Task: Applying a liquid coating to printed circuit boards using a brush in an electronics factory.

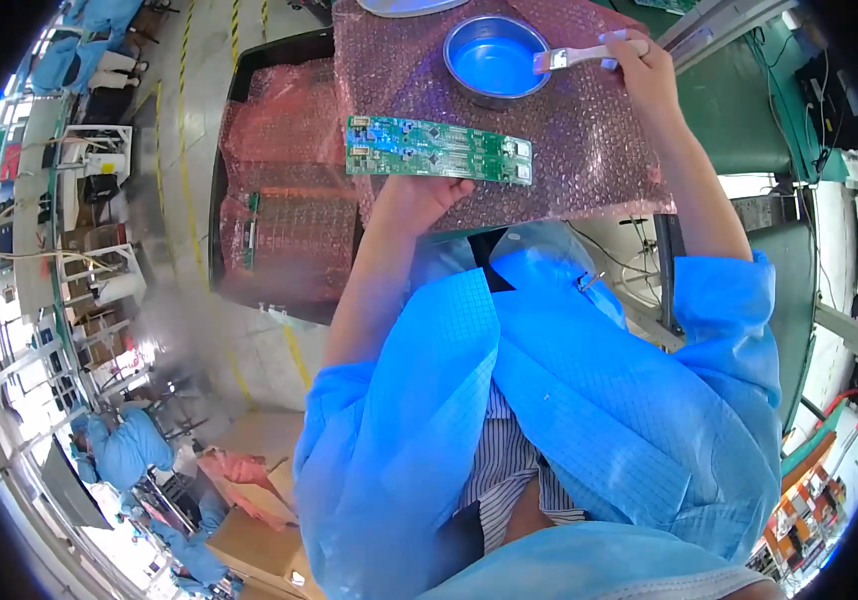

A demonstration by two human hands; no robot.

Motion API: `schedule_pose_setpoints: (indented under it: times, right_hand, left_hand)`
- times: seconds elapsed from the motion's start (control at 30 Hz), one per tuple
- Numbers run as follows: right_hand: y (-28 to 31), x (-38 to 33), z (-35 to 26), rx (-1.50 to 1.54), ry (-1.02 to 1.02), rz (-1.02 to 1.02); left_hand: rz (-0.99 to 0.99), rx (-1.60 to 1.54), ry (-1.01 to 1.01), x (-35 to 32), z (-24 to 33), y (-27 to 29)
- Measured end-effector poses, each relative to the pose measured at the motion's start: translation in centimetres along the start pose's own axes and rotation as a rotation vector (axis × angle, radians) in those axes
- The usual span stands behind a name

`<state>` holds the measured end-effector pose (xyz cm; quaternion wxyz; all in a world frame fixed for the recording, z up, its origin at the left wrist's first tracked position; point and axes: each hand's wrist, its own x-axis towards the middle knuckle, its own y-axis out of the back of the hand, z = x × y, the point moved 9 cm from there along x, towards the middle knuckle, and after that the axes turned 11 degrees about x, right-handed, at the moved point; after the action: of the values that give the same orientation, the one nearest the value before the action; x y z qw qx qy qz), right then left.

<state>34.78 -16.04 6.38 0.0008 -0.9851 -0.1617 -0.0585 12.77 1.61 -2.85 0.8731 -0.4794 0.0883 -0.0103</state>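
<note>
While left hand (419,195) pinches long green circuit board (438,150) by its near edge over pink bubble wrap (589,150) | right hand (639,62) fingers curled around brush (574,57) at round metal bowl (496,57) | brown cartons (249,540) lower left

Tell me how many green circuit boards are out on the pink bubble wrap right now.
2 long green circuit boards, side by side, held by the left hand. More may sit wrapped in the black bin to the left.

Green circuit board (437,150); pink bubble wrap (589,150); blue-tinted metal bowl (496,57)
</note>
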Motion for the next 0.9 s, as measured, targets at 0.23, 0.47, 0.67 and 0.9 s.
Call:
schedule_pose_setpoints:
  times: [0.23, 0.47, 0.67, 0.9]
  right_hand:
    - [2.6, 0.0, -1.5, -0.035, -0.033, 0.046]
    - [-1.3, -2.9, -5.3, -0.17, 0.234, -0.144]
    - [-6.3, -7.5, -7.5, -0.62, 0.67, -0.609]
    - [-4.7, -9.0, -8.9, -0.689, 0.694, -0.799]
  left_hand:
    - [0.055, 0.044, 0.023, 0.7, -0.1, -0.3]
    - [0.049, 0.007, 0.029, 2.2, -0.6, 0.1]
    - [0.04, 0.003, 0.023, 2.1, -0.6, 0.2]
    - [-0.001, 0.031, 0.009, 1.9, -0.3, 0.0]
